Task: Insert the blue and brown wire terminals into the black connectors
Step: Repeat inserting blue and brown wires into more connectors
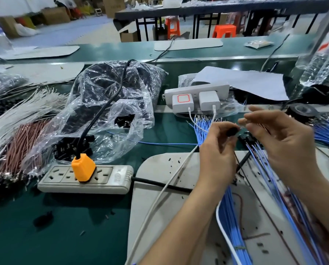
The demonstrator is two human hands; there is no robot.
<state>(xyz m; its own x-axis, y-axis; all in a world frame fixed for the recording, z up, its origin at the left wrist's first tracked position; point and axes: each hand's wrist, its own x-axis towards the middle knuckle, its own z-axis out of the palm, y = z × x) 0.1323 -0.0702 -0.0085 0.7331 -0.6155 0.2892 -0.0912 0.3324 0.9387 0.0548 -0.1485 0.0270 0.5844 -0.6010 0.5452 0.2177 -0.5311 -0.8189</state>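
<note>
An orange plug point(83, 167) is being held in a grey power strip point(110, 178), which is being borne by the green bench point(73, 217). Two white chargers point(209, 100) are being held in a white power strip point(196, 89) farther back. White wires point(35, 104) are being kept at the left, and a black tape roll point(302, 111) and a clear water bottle point(320, 60) at the right.

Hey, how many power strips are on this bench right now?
2. A grey power strip lies front left with an orange plug in it. A white power strip sits farther back at centre, holding two white chargers. More could be hidden under the plastic bags.
</note>
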